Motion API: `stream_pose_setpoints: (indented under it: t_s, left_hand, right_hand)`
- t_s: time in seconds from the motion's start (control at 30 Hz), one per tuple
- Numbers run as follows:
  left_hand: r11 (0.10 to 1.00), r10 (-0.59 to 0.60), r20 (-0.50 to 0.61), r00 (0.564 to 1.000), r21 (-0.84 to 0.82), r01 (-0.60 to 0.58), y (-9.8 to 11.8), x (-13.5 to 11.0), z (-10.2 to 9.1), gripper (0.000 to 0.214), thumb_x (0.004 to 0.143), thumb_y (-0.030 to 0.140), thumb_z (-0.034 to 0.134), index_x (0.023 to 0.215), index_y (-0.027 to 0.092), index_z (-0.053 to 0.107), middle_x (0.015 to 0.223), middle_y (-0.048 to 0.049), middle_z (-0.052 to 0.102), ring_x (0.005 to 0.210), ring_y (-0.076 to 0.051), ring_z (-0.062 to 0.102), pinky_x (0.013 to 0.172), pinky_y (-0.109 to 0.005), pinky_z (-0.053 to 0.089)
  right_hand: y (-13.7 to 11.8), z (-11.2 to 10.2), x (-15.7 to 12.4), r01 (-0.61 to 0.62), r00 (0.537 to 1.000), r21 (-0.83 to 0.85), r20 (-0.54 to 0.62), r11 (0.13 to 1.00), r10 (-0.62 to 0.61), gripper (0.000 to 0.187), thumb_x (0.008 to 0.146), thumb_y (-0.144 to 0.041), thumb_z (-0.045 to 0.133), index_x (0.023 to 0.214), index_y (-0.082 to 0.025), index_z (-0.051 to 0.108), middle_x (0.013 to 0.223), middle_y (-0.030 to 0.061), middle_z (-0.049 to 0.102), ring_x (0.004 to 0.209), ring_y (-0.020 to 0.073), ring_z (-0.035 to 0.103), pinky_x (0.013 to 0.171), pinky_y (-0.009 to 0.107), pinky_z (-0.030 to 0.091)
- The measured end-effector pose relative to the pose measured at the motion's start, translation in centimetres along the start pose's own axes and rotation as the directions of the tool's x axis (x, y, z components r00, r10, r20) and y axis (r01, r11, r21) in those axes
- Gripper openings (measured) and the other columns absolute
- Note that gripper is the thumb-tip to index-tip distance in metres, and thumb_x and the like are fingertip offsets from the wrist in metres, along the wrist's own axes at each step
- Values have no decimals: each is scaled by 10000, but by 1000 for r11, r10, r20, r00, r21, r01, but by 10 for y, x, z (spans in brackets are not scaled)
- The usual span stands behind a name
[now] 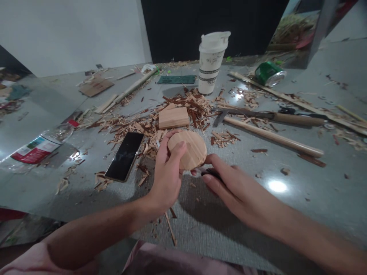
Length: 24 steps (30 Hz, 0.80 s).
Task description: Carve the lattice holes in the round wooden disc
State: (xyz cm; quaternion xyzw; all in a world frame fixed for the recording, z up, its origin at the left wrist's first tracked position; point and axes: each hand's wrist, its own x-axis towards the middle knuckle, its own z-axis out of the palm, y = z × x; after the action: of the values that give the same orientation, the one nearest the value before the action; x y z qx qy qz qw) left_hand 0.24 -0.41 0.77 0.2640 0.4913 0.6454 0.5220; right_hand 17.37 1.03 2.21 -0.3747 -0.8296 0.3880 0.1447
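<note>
A round, flat wooden disc (190, 151) is gripped in my left hand (169, 168), the thumb lying across its face. My right hand (226, 181) is closed round the dark handle of a knife (210, 172); its short blade meets the lower right edge of the disc, and most of the handle is hidden by my fingers. Just beyond the disc lies a rectangular wood block (174, 117) on a heap of wood shavings (197, 109). To the left of my left hand is a black phone (125, 156), lying flat.
A lidded paper cup (212, 63) stands at the back, with a green can (269, 73) on its side farther right. A hammer (272, 136) and a wooden-handled tool (298, 119) lie at the right. A plastic bottle (37, 149) lies at the left.
</note>
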Motion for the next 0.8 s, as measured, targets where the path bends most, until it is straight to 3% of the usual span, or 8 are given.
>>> stream_pose_setpoints:
  t_s: [0.13,0.27,0.43,0.6,0.73,0.8]
  left_hand:
    - [996,-37,46,998,-83,41,0,2,-3,329,914,316,728,1216,268,606,1187,-45,697,859,-178,717,486,-168,513]
    - [976,-96,127,987,-185,119,0,7,-6,321,909,267,710,1213,227,616,1178,-60,706,845,-175,724,510,-189,538]
    - [967,-193,239,952,-117,225,-2,9,-7,253,953,294,666,1181,192,623,1171,-100,720,892,-216,740,546,-235,573]
    - [971,-233,416,879,43,237,-10,5,-10,302,988,432,668,1159,183,674,1117,-114,743,885,-231,746,539,-234,570]
    - [934,-243,596,765,-68,350,-14,2,-13,535,1019,608,552,1338,190,652,1176,-138,751,932,-278,760,584,-293,623]
    - [910,-255,618,744,-106,400,-15,2,-14,601,1014,645,529,1407,198,614,1245,-151,742,945,-289,764,598,-321,646]
  right_hand:
    - [1,-6,-2,16,999,10,-51,1000,-16,222,1133,-389,390,1169,-239,550,747,-18,636,636,168,583,577,289,390]
    - [3,-13,-5,32,988,22,-150,999,-28,227,1129,-397,438,1220,-257,592,727,-41,617,626,151,570,577,279,397]
    - [3,-17,-6,88,964,39,-255,995,-76,152,1068,-399,585,1148,-273,618,788,-45,659,638,141,559,573,274,425]
    - [3,-17,-6,137,937,20,-326,990,-123,95,1040,-304,612,1131,-278,620,833,-40,685,674,139,595,603,269,454]
    - [2,-16,-6,183,944,37,-285,982,-165,230,1042,-259,594,1271,-290,594,860,-49,698,682,128,623,623,250,482]
    - [1,-16,-7,199,943,47,-281,979,-178,266,1053,-261,588,1316,-297,582,876,-49,711,682,124,635,622,244,489]
